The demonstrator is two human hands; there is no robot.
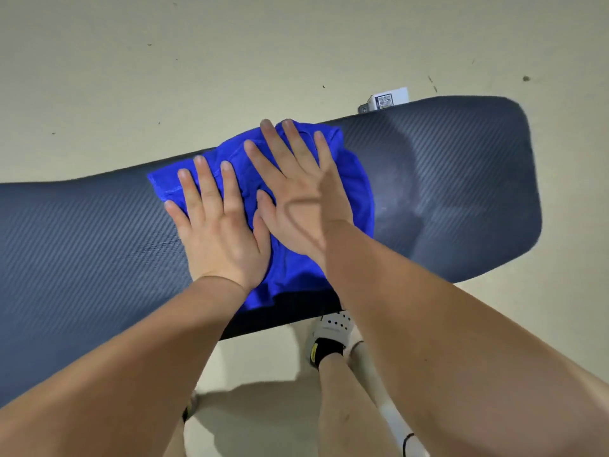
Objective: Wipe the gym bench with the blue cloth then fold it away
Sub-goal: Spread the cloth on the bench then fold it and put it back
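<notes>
A dark padded gym bench with a woven texture runs across the view from left to right. A bright blue cloth lies crumpled on its middle. My left hand presses flat on the cloth's left part, fingers straight and spread. My right hand presses flat on the cloth just to the right of it, fingers straight, its thumb next to the left hand. Both palms cover much of the cloth.
Pale floor surrounds the bench. A small white box with a printed label lies on the floor just behind the bench's far edge. My leg and a white shoe with a black sock stand below the bench's near edge.
</notes>
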